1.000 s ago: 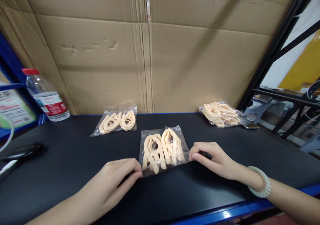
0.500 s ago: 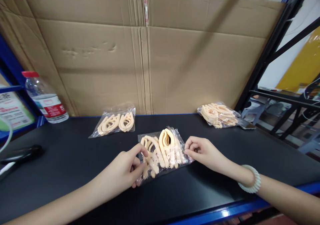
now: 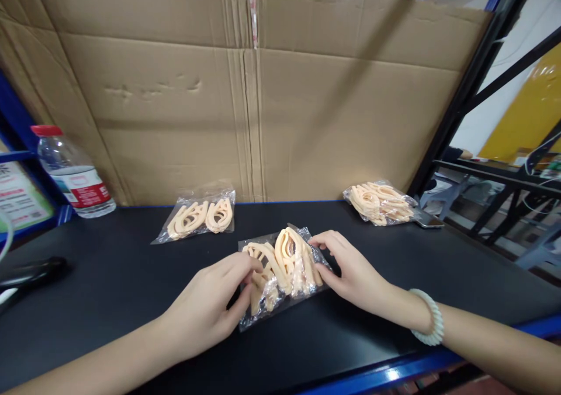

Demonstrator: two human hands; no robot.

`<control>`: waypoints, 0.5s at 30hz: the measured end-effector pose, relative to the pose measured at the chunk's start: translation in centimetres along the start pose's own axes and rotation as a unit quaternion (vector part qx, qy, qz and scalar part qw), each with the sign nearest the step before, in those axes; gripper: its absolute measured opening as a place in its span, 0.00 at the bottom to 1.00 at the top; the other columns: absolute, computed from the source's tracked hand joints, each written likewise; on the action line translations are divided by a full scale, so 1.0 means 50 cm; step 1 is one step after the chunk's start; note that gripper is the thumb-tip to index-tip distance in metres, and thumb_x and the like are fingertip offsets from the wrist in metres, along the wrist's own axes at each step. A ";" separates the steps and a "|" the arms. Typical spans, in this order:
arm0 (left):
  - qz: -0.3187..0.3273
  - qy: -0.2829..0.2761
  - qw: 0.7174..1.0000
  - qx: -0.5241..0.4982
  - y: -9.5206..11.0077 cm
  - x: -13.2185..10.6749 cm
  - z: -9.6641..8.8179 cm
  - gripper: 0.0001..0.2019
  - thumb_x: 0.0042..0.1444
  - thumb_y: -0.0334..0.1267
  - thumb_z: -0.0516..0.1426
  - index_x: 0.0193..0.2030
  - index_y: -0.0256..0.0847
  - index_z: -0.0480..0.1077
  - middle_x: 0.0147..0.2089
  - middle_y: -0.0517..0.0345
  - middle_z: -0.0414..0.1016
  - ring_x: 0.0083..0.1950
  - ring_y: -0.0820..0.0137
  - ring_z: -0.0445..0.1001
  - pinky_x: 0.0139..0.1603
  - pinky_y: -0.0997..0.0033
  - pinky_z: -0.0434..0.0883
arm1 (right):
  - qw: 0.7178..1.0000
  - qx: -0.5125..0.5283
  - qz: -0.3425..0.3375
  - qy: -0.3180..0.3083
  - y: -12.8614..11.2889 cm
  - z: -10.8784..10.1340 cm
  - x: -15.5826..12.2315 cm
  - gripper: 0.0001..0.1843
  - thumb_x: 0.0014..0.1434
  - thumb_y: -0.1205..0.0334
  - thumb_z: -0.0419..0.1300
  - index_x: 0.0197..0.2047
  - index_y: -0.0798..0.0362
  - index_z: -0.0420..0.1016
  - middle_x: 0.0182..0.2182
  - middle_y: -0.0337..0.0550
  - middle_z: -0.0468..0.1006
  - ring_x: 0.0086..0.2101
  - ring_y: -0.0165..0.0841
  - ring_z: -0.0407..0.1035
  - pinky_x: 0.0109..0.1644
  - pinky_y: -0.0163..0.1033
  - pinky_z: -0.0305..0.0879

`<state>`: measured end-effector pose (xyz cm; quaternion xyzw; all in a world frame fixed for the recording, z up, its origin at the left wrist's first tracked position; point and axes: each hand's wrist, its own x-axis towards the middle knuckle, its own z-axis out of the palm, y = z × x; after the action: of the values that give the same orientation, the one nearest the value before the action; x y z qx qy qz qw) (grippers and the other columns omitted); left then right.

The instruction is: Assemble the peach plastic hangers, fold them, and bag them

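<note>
A clear plastic bag of peach-coloured plastic clips (image 3: 283, 266) lies on the black table (image 3: 131, 278) in front of me. My left hand (image 3: 210, 304) grips the bag's left end, with thumb and fingers closed on the plastic. My right hand (image 3: 350, 269) holds the bag's right end, its fingers curled over the edge. A pale bead bracelet (image 3: 427, 325) is on my right wrist.
A second bag of clips (image 3: 197, 219) lies behind to the left, a third bag (image 3: 379, 202) at the back right beside a phone (image 3: 427, 221). A water bottle (image 3: 72, 173) stands at the far left. A dark object (image 3: 28, 272) lies at the left edge. Cardboard (image 3: 263, 103) walls the back.
Both hands have moved inward along the bag, from pinching its outer corners to gripping over its ends. The bag has shifted slightly and crumpled.
</note>
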<state>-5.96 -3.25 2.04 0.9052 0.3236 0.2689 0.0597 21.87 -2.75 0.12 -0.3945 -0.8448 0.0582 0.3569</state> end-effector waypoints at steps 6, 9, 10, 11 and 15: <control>0.065 0.014 0.997 -0.042 0.002 0.044 -0.017 0.10 0.65 0.30 0.47 0.45 0.40 0.68 0.44 0.51 0.72 0.46 0.65 0.70 0.47 0.65 0.70 | 0.989 -0.097 -0.070 -0.089 -0.032 0.000 0.016 0.15 0.64 0.71 0.51 0.52 0.52 0.68 0.53 0.50 0.69 0.52 0.40 0.63 0.52 0.50 0.66; 0.118 -0.037 0.991 -0.058 0.022 0.069 -0.028 0.11 0.64 0.30 0.49 0.49 0.41 0.69 0.49 0.51 0.74 0.51 0.64 0.71 0.53 0.63 0.69 | 0.986 -0.118 -0.069 -0.097 -0.039 0.003 0.022 0.13 0.64 0.71 0.50 0.50 0.53 0.69 0.54 0.51 0.69 0.53 0.41 0.63 0.52 0.50 0.65; 0.137 -0.067 0.986 -0.062 0.029 0.075 -0.030 0.12 0.63 0.32 0.52 0.52 0.41 0.68 0.52 0.50 0.74 0.54 0.62 0.70 0.57 0.61 0.68 | 0.986 -0.119 -0.068 -0.097 -0.039 0.004 0.023 0.13 0.63 0.72 0.50 0.49 0.54 0.69 0.53 0.51 0.69 0.52 0.41 0.63 0.52 0.49 0.66; 0.154 -0.103 0.981 -0.063 0.036 0.080 -0.032 0.15 0.62 0.34 0.54 0.56 0.42 0.67 0.55 0.50 0.73 0.58 0.61 0.69 0.61 0.59 0.66 | 0.986 -0.116 -0.066 -0.097 -0.037 0.006 0.025 0.14 0.63 0.73 0.50 0.49 0.54 0.69 0.53 0.51 0.69 0.52 0.40 0.63 0.52 0.49 0.66; 0.172 -0.205 0.961 -0.067 0.044 0.093 -0.031 0.30 0.54 0.39 0.63 0.63 0.42 0.62 0.61 0.49 0.69 0.64 0.57 0.65 0.68 0.54 0.58 | 0.993 -0.070 -0.060 -0.079 -0.019 0.011 0.027 0.14 0.62 0.75 0.51 0.47 0.52 0.70 0.51 0.48 0.70 0.50 0.38 0.63 0.52 0.47 0.65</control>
<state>-2.55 -2.18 6.03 0.9768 0.1254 0.1047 0.1381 20.33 -2.31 0.81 -0.3616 -0.8945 0.0083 0.2628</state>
